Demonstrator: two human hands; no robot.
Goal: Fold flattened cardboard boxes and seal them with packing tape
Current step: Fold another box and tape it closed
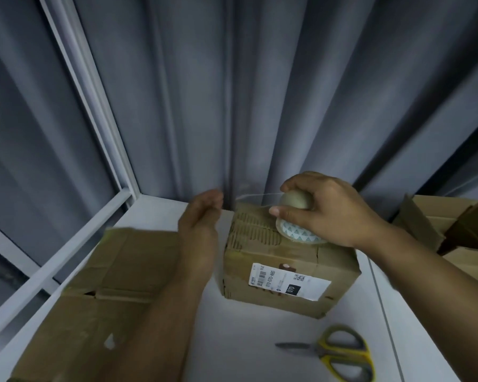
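Observation:
A small folded cardboard box (284, 271) with a white shipping label stands on the white table (254, 340). My right hand (329, 208) grips a roll of clear packing tape (298, 230) held against the box's top. A thin clear strip of tape runs from the roll leftward over the box's far edge. My left hand (204, 216) hovers just left of the box, fingers relaxed and slightly curled, holding nothing. It looks blurred.
Flattened cardboard boxes (100, 293) lie at the left of the table. Yellow-and-grey scissors (340, 351) lie near the front right. More cardboard pieces (453, 232) are piled at the right. Grey curtains and a window frame stand behind.

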